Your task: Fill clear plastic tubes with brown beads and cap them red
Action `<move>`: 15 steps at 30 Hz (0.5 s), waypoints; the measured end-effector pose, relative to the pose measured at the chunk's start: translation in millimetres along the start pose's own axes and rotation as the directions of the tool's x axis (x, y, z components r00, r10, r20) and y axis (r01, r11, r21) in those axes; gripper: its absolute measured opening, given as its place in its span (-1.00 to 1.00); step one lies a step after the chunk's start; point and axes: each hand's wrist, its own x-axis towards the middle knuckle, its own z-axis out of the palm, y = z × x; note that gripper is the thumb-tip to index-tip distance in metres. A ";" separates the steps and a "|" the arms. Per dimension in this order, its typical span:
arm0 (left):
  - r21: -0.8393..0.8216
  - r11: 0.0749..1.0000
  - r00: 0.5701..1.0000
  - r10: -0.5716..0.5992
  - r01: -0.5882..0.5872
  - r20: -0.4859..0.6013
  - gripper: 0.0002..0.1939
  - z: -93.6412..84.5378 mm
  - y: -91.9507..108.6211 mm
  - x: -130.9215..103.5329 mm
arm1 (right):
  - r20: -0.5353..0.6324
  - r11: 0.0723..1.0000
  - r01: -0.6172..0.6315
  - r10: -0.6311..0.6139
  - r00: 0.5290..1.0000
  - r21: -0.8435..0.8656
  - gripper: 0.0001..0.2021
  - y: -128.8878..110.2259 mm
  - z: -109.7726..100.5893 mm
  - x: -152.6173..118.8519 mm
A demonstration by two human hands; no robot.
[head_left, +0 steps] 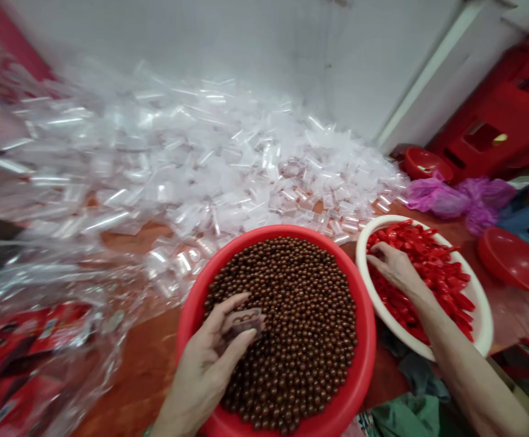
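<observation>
My left hand is closed around a small clear plastic box with a few brown balls inside. It holds the box just above the left part of a red basin, which is full of shiny brown chocolate balls. To the right, my right hand reaches into a white oval basin of red plastic pieces. Its thumb and fingers come together among the pieces near the basin's left side. Whatever lies between those fingertips is hidden.
A wide heap of clear plastic boxes covers the back of the table. Red printed packets lie under clear film at left. Pink plastic bags, a red bowl and a red stool are at right.
</observation>
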 end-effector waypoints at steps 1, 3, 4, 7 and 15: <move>-0.048 0.999 1.000 0.005 -0.005 0.000 -0.37 1.5 1.4 -0.9 | 0.004 1.000 0.004 -0.004 1.000 0.020 -0.79 2.0 1.6 0.7; -0.125 0.992 1.000 0.009 -0.007 0.016 -0.34 4.2 3.9 -2.3 | 0.037 0.997 0.023 -0.025 0.999 0.077 -0.77 7.2 1.5 -1.1; -0.155 0.988 0.999 0.006 -0.001 0.034 -0.35 5.0 4.8 -2.5 | 0.068 0.994 0.037 -0.044 0.997 0.104 -0.77 10.4 0.5 -3.0; -0.257 0.966 0.994 0.000 0.029 0.113 -0.43 4.7 5.2 -2.2 | 0.113 0.986 0.083 -0.100 0.989 0.148 -0.80 20.8 -2.2 -10.7; -0.431 0.898 0.954 0.052 0.085 0.296 -0.52 -2.4 2.6 -3.2 | 0.101 0.961 0.275 -0.276 0.956 0.029 -0.86 44.9 7.6 -24.8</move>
